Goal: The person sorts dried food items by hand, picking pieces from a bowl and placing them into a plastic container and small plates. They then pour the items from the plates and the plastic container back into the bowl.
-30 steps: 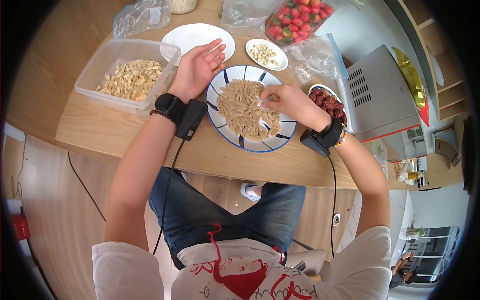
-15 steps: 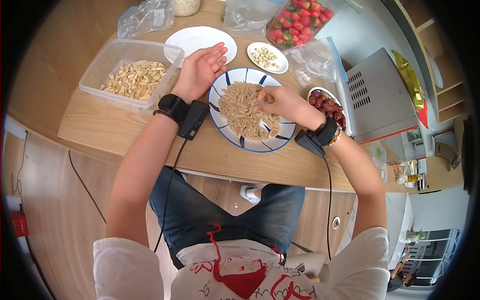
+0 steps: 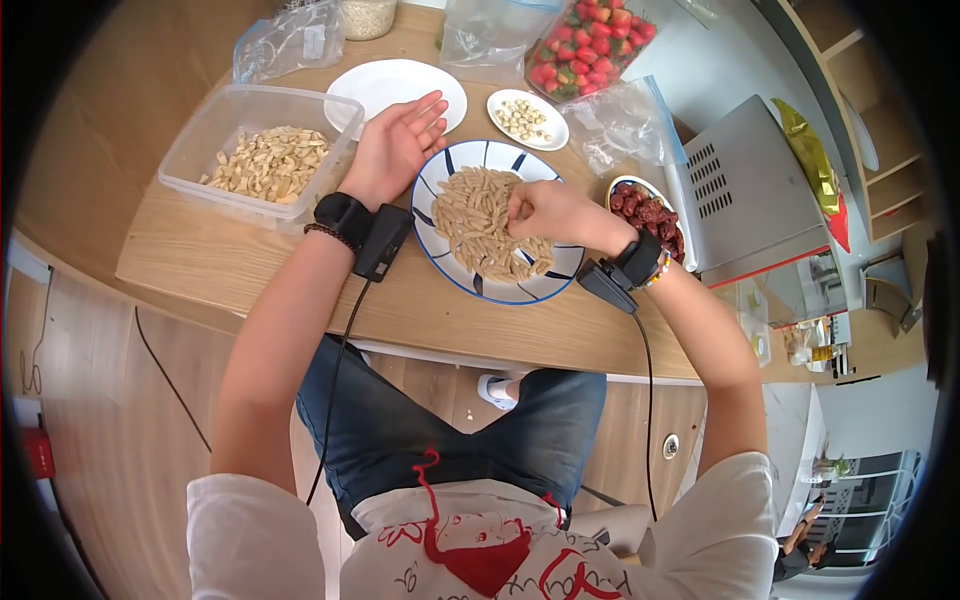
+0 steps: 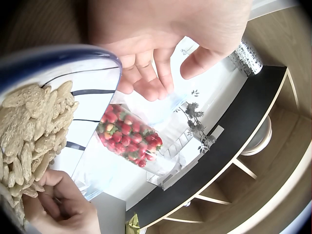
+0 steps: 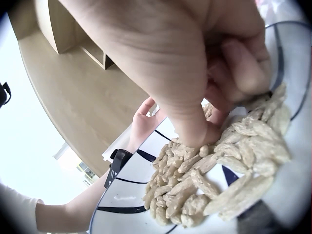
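A white plate with blue stripes (image 3: 440,262) holds a pile of elongated tan pieces (image 3: 480,215). Over the pile's right side, the right hand (image 3: 560,215) has its fingers curled down. In the right wrist view, the thumb and fingers of that hand (image 5: 195,73) pinch at a small tan piece (image 5: 204,151) among the others; the fingers hide most of it. At the plate's upper left, the left hand (image 3: 392,150) lies palm up, fingers relaxed and empty. The left wrist view shows this hand (image 4: 165,44) beside the plate's rim (image 4: 105,53).
A clear container (image 3: 185,170) of pale slices stands at left. Behind are a white plate (image 3: 395,85), a small dish (image 3: 553,135) of pale kernels, strawberries (image 3: 590,45) and plastic bags (image 3: 625,125). A bowl of dark red dried fruit (image 3: 650,215) stands at right, beside a metal box (image 3: 750,190).
The right hand has moved slightly left and down over the pile, its fingers now lower among the pieces. The left hand has kept its pose; the whole view has shifted slightly.
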`<state>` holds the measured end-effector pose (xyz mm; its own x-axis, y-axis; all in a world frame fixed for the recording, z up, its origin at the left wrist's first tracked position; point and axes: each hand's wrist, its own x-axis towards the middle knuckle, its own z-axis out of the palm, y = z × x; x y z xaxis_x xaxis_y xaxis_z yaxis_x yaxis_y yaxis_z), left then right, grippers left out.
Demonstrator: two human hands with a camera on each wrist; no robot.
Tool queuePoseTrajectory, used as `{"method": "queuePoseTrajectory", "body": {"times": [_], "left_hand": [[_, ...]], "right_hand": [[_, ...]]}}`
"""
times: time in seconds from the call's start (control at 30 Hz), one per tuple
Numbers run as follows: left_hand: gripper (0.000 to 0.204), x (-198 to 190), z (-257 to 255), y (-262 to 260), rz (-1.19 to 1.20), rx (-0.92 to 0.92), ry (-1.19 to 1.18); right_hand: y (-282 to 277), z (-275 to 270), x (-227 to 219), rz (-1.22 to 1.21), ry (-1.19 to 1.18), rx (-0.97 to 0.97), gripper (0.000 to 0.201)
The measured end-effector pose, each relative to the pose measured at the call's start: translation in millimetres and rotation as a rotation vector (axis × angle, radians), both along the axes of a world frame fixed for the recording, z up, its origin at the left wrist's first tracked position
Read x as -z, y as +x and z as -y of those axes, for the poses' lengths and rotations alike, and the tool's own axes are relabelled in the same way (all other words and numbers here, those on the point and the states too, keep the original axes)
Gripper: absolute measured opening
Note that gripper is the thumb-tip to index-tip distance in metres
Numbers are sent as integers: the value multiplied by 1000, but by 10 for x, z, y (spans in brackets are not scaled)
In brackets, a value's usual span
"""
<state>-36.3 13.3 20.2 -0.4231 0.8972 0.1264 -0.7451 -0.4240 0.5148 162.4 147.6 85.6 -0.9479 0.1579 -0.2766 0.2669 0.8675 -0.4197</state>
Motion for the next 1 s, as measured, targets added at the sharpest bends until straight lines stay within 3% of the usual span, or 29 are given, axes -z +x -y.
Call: {"method": "queuePoseTrajectory", "body": {"times": [0.13, 0.23, 0.33, 0.37, 0.47, 0.57, 0.67, 0.77, 0.87, 1.0], "left_hand": [[43, -5, 4, 2, 0, 1, -2], [43, -7, 1, -5, -2, 5, -4], [43, -16, 1, 11, -4, -18, -20], [43, -23, 4, 22, -8, -21, -22], [43, -28, 6, 22, -17, -25, -24], [43, -30, 16, 22, -14, -24, -24], [43, -35, 9, 30, -20, -31, -29], [44, -42, 13, 35, -21, -28, -28], [44, -27, 9, 19, -17, -14, -22], [43, -31, 12, 22, -18, -15, -23]], "right_hand": [[25, -46, 1, -40, -152, 58, 16], [78, -186, -163, 68, -1049, 236, 14], [146, -129, -203, -67, -1586, 199, 11], [141, -174, -168, -51, -1668, 112, 13], [137, -74, -172, -9, -1705, 246, 13], [53, -202, -11, 101, -1468, 337, 19], [61, -100, -71, -107, -460, 311, 21], [26, -240, 167, -388, -290, 189, 22], [-14, -124, 59, -312, -10, 188, 20], [-76, -90, 75, -277, 47, 131, 19]]}}
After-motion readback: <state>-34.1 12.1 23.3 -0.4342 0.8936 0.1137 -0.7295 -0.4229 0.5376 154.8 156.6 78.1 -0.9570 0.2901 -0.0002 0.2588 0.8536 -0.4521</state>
